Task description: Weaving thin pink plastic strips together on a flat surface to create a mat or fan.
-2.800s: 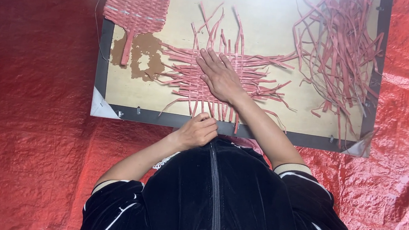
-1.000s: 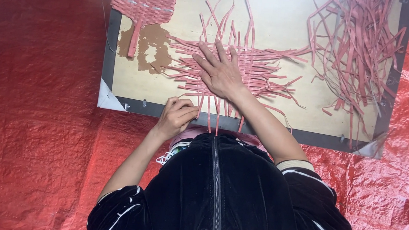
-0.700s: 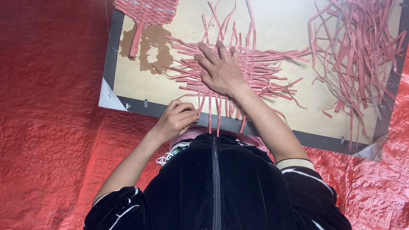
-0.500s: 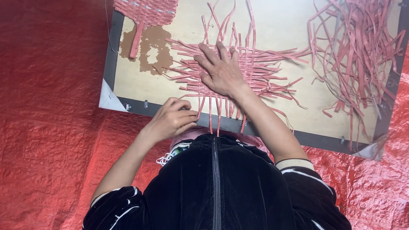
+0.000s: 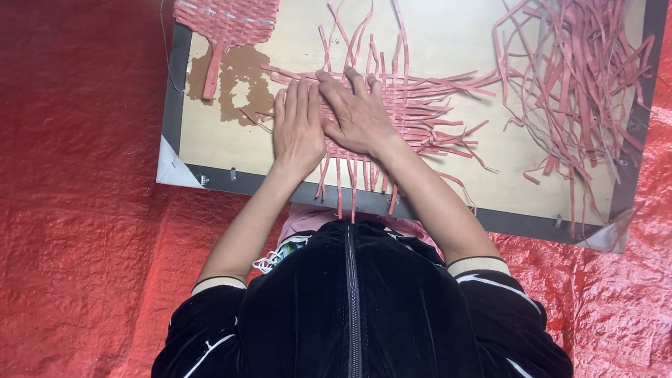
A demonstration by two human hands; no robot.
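Both hands are pressing a half-woven pink mat flat.

Left hand (image 5: pixel 298 129) and right hand (image 5: pixel 358 116) are lying open-fingered on the mat (image 5: pixel 396 109) near the board's (image 5: pixel 511 222) front edge; tucking another strip probably needs one hand holding.

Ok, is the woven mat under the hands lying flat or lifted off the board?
Flat. The woven mat lies on the board, with the left hand and right hand pressed palm-down on it.

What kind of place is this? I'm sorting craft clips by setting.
Likely a floor-level handcraft spot: a flat board lies on a red tarp, with loose pink strips and a finished woven piece beside the half-woven mat under both hands.
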